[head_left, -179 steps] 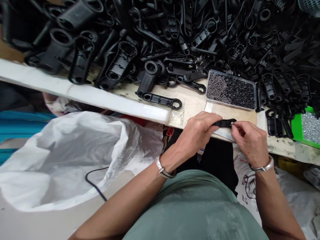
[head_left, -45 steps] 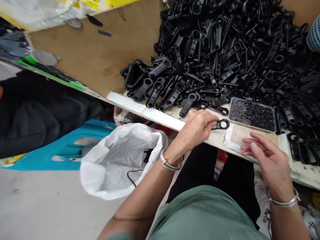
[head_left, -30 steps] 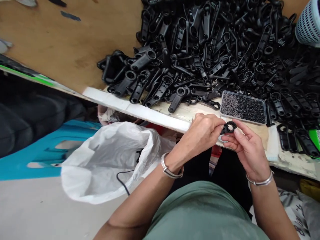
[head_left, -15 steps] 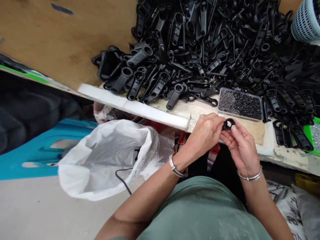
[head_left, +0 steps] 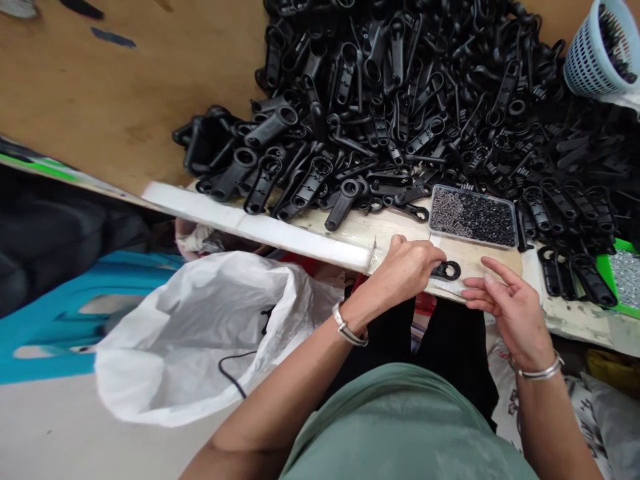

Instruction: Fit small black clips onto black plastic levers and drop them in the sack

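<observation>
My left hand (head_left: 407,265) is closed on a black plastic part with a ring-shaped end (head_left: 449,270), at the front edge of the bench. The ring end points right, and my fingers hide the other end. To the right of that part, my right hand (head_left: 515,313) holds nothing, its fingers apart and pointing left. Just beyond both hands lies a clear shallow box (head_left: 474,215) of small dark pieces. Beneath the part is a tan board (head_left: 480,257).
A large heap of black plastic parts (head_left: 345,73) covers the back of the bench. At the right are a blue basket (head_left: 590,63) and a green tray (head_left: 607,267) of small metallic pieces. A white sack (head_left: 145,373) gapes open below left, beside a white foam strip (head_left: 300,241).
My right hand has let go of the black part and moved right. The part, still in my left hand, has come down to the board. The view has shifted slightly.
</observation>
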`<state>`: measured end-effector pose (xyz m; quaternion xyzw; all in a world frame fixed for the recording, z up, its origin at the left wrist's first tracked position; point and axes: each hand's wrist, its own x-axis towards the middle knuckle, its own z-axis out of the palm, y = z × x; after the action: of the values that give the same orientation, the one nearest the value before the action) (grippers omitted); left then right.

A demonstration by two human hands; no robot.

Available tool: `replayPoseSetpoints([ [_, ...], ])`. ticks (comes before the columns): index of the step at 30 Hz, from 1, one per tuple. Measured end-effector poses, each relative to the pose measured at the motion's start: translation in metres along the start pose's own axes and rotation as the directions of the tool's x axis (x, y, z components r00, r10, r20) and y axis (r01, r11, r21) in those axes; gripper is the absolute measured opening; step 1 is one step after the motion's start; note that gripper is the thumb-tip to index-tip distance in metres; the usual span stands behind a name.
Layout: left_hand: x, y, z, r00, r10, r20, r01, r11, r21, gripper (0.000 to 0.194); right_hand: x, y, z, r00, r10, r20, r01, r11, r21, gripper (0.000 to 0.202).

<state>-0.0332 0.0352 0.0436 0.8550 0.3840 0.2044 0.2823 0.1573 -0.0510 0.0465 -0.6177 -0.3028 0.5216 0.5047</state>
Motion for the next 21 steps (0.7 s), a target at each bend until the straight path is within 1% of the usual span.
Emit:
replayPoseSetpoints([
  [3,0.011,0.001,0.000,0.998,-0.001,0.067,-0.003,0.998,0.068,0.028,0.005,-0.005,-0.016,0.997,-0.052,-0.057,0.050,0.998,-0.039,0.055],
  [5,0.016,0.004,0.000,0.995,-0.015,0.096,0.005,0.995,0.101,0.028,0.012,-0.011,-0.021,0.991,-0.115,-0.071,0.107,0.989,-0.101,0.049],
  [7,0.017,0.005,0.000,0.996,-0.025,0.090,0.015,0.994,0.112,0.026,0.023,-0.020,-0.022,0.981,-0.191,-0.044,0.177,0.959,-0.223,0.042],
  [8,0.016,0.006,0.000,0.997,-0.024,0.076,0.015,0.994,0.107,0.024,0.029,-0.025,-0.022,0.973,-0.229,-0.020,0.212,0.926,-0.312,0.039],
  [9,0.015,0.005,0.000,0.998,-0.020,0.057,0.015,0.995,0.099,0.023,0.037,-0.030,-0.020,0.963,-0.269,0.008,0.247,0.872,-0.422,0.036],
  [10,0.013,0.004,-0.001,0.999,-0.018,0.038,0.015,0.996,0.091,0.022,0.045,-0.036,-0.018,0.949,-0.312,0.044,0.284,0.790,-0.543,0.033],
  [11,0.011,0.002,-0.002,1.000,-0.022,0.016,0.021,0.996,0.088,0.021,0.053,-0.042,-0.015,0.929,-0.361,0.088,0.325,0.675,-0.663,0.030],
  [13,0.009,-0.002,-0.007,0.998,-0.041,-0.040,0.045,0.994,0.102,0.020,0.069,-0.053,-0.007,0.878,-0.434,0.203,0.382,0.379,-0.843,0.025],
  [14,0.010,-0.003,-0.010,0.996,-0.052,-0.070,0.060,0.991,0.119,0.020,0.077,-0.057,-0.002,0.860,-0.440,0.260,0.388,0.233,-0.892,0.024],
  [15,0.011,-0.005,-0.013,0.993,-0.062,-0.096,0.075,0.987,0.140,0.020,0.083,-0.060,0.002,0.853,-0.427,0.299,0.378,0.111,-0.919,0.023],
  [16,0.014,-0.006,-0.016,0.991,-0.069,-0.113,0.087,0.983,0.162,0.020,0.089,-0.063,0.007,0.860,-0.399,0.319,0.354,0.016,-0.935,0.023],
  [17,0.018,-0.006,-0.019,0.990,-0.074,-0.122,0.096,0.978,0.183,0.020,0.094,-0.064,0.011,0.875,-0.364,0.318,0.321,-0.054,-0.945,0.023],
  [18,0.023,-0.006,-0.021,0.990,-0.077,-0.121,0.100,0.974,0.203,0.021,0.098,-0.064,0.015,0.893,-0.329,0.307,0.288,-0.106,-0.952,0.023],
  [19,0.030,-0.006,-0.022,0.990,-0.075,-0.116,0.099,0.969,0.224,0.021,0.101,-0.064,0.018,0.907,-0.301,0.295,0.263,-0.142,-0.954,0.023],
  [21,0.045,-0.008,-0.022,0.993,-0.048,-0.109,0.077,0.957,0.278,0.024,0.105,-0.062,0.022,0.923,-0.263,0.280,0.236,-0.188,-0.954,0.023],
])
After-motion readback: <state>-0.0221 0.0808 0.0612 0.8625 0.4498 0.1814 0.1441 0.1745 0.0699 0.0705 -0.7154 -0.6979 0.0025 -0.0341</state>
